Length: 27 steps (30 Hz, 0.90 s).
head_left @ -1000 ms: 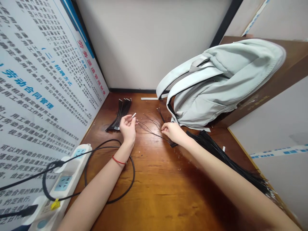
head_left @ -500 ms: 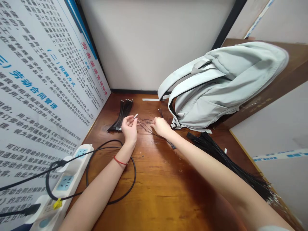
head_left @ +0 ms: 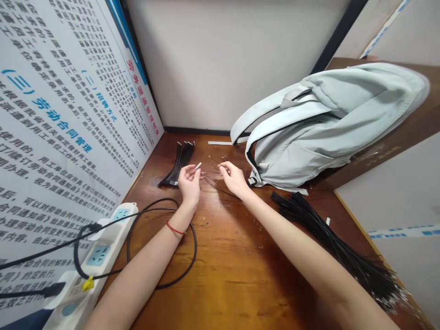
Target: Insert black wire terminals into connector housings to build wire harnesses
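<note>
The booth was narrow, with a pale back wall (head_left: 233,64) and a printed Chinese notice board (head_left: 68,114) filling the left side. Blue-and-white tape (head_left: 405,231) ran across the right wall. The wooden table (head_left: 237,284) had a glossy reddish-brown top, scuffed in places (a few pale flecks lay on it). A pale grey-green backpack (head_left: 309,128) sat at the back right corner, slumped against a brown board (head_left: 388,142). A white power strip (head_left: 92,261) lay along the left edge, and a black cable (head_left: 194,247) looped from it across the near left of the table, passing under the left forearm.

Near the back edge, left of centre, lay a small bundle of black wires (head_left: 180,162), with a white strip (head_left: 218,143) farther right beside the backpack. A much larger bundle of black wires (head_left: 330,243) stretched along the right side toward the near right corner.

Mid-table, the left hand (head_left: 188,183), wearing a red string bracelet (head_left: 175,228), was half closed, pinching a small white piece (head_left: 197,166). The right hand (head_left: 234,179) was also half closed, its fingertips (head_left: 222,167) drawn together just beside thin black wires (head_left: 213,182) fanning between the hands. Whether it gripped them, I couldn't tell.
</note>
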Tool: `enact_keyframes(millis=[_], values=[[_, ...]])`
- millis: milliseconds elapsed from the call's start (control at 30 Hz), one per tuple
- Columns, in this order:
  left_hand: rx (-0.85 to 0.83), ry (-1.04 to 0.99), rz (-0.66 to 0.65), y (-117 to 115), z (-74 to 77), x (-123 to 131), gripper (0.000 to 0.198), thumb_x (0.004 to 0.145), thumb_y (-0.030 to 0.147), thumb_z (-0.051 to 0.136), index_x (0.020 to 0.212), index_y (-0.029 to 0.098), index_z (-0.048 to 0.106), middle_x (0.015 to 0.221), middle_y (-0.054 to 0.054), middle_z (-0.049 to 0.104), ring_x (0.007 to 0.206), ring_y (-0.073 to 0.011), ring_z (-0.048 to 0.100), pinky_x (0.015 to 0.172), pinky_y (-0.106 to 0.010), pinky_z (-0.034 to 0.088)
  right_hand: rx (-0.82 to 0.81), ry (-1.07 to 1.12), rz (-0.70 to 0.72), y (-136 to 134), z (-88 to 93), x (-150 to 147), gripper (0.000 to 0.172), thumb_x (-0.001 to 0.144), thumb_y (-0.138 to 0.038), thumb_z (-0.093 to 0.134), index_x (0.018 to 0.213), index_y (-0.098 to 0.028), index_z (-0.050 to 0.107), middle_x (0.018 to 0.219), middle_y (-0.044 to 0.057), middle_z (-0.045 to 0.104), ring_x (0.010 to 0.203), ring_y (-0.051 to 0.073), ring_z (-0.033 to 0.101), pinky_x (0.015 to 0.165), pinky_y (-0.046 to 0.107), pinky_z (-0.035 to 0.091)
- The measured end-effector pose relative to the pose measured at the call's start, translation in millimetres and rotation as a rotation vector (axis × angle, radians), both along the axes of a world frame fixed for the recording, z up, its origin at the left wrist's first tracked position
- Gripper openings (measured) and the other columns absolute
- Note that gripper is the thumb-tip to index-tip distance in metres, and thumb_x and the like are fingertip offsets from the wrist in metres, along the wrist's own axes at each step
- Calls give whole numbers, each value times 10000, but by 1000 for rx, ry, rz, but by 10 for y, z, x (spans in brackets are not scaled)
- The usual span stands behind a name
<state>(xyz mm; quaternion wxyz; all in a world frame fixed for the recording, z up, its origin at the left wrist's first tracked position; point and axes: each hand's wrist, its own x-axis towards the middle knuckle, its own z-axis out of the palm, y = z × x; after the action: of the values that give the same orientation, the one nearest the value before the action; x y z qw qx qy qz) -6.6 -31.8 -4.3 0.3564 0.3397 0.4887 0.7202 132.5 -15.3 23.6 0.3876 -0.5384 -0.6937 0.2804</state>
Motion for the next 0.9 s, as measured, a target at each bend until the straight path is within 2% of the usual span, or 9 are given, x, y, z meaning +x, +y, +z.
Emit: enact_keyframes(millis=[67, 167, 300, 400, 500, 633, 800, 900], values=[[1, -8, -18, 0, 2, 0, 266, 663, 242, 662, 891, 153, 557, 741, -18, 621, 644, -117, 638, 574, -232, 538, 4, 93, -28, -6, 18, 2, 241, 849, -354, 438, 840, -182, 605, 627, -18, 551, 616, 124, 532, 626, 231, 427], [0, -15, -63, 1, 5, 3, 284, 664, 253, 665, 916, 136, 610, 789, -49, 656, 650, -119, 639, 588, -243, 541, -22, 209, -21, 6, 25, -18, 287, 841, -397, 442, 830, -171, 618, 537, -34, 495, 542, 114, 496, 581, 228, 418], [-28, -32, -97, 6, 5, 11, 307, 668, 279, 668, 932, 123, 650, 856, -83, 690, 673, -133, 649, 621, -276, 551, -51, 325, 34, 39, -47, -74, 245, 820, -336, 461, 901, -155, 604, 738, 35, 636, 648, 123, 568, 662, 253, 467], [-39, -36, -119, 10, 3, 14, 313, 681, 303, 661, 938, 123, 661, 884, -94, 700, 700, -147, 662, 639, -294, 557, -40, 342, 27, 30, -115, -126, 255, 820, -311, 456, 963, -158, 602, 842, 59, 663, 755, 147, 599, 741, 286, 480], [-38, -36, -139, 14, 2, 17, 284, 677, 305, 671, 900, 129, 672, 862, -92, 710, 699, -152, 668, 633, -290, 559, -31, 363, 10, -8, -146, -171, 263, 819, -349, 469, 938, -166, 615, 815, 51, 659, 764, 157, 602, 762, 290, 481], [-44, -40, -158, 10, 10, 28, 274, 656, 294, 692, 873, 127, 679, 835, -92, 715, 702, -160, 672, 644, -297, 562, -53, 416, 16, -60, -134, -196, 290, 788, -428, 518, 860, -166, 619, 789, 43, 645, 634, 135, 567, 654, 268, 477], [-39, -4, -143, 0, 24, 37, 232, 652, 276, 692, 835, 134, 687, 812, -83, 715, 691, -156, 664, 642, -295, 558, -73, 444, 30, -90, -133, -185, 246, 805, -400, 509, 923, -191, 558, 549, -44, 500, 516, 120, 502, 540, 240, 425], [-33, 45, -110, -6, 32, 34, 204, 651, 262, 691, 815, 141, 696, 817, -80, 715, 694, -155, 655, 658, -300, 554, -10, 409, 5, -84, -153, -178, 182, 811, -372, 494, 847, -196, 524, 668, -3, 553, 627, 136, 551, 606, 248, 450]])
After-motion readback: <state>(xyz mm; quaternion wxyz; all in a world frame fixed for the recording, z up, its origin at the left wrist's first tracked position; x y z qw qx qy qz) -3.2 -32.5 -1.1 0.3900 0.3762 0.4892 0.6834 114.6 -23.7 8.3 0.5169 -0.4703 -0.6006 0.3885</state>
